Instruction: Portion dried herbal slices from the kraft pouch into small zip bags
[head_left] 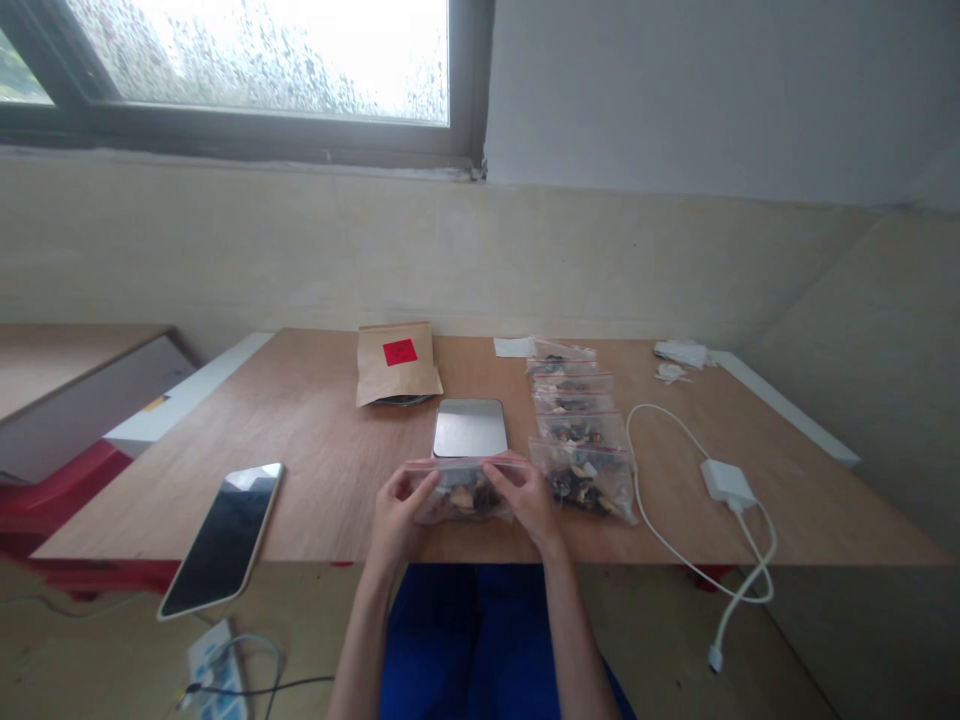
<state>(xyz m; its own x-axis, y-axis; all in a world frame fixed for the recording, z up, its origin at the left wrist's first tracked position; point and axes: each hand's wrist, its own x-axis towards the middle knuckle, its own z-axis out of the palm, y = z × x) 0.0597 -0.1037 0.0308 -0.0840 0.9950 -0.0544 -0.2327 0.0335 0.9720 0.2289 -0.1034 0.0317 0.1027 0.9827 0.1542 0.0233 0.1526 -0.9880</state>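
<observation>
Plastic bag [463,499] pinched by fingers [426,488]

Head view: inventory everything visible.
Held bag: 1, clear, front centre
Other bags: 4+, clear, right
Flat device: 1, silver, centre
Pouch: 1, brown, back left
Screen device: 1, black, left
Charger with cable: 1, white, right
Paper scraps: several, white, back
Tables: 2, brown, centre and left
Power strip: 1, white-blue, floor
Window: 1, grey-framed, upper left
Furniture: count unclear, red, left
Clothing: 1, blue, front
Left hand: 1, bare, centre
Right hand: 1, bare, centre
</observation>
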